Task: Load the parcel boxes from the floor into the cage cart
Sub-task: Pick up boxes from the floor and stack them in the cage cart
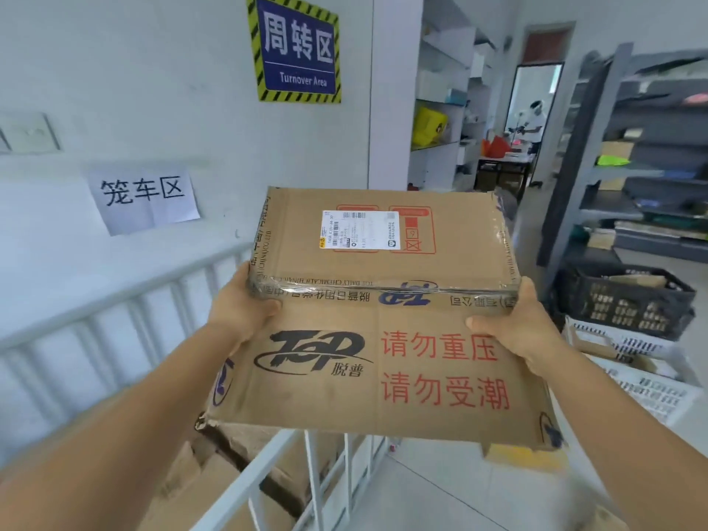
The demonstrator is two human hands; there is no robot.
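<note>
A brown cardboard parcel box (383,339) with a white shipping label, a "Top" logo and red Chinese print hangs in the air in front of me, taped along its edge. My left hand (239,306) grips its left side, thumb on the near face. My right hand (521,325) grips its right side the same way. The box is held above the white barred cage cart (126,320), whose near rail (245,488) runs under the box. More brown boxes (199,488) lie inside the cart, partly hidden.
A black crate (628,300) on white crates (651,381) stands at the right, beside grey shelving (643,178). White shelves (444,109) and a person in a doorway (532,120) are farther back. A yellow box (525,456) lies on the floor under the parcel.
</note>
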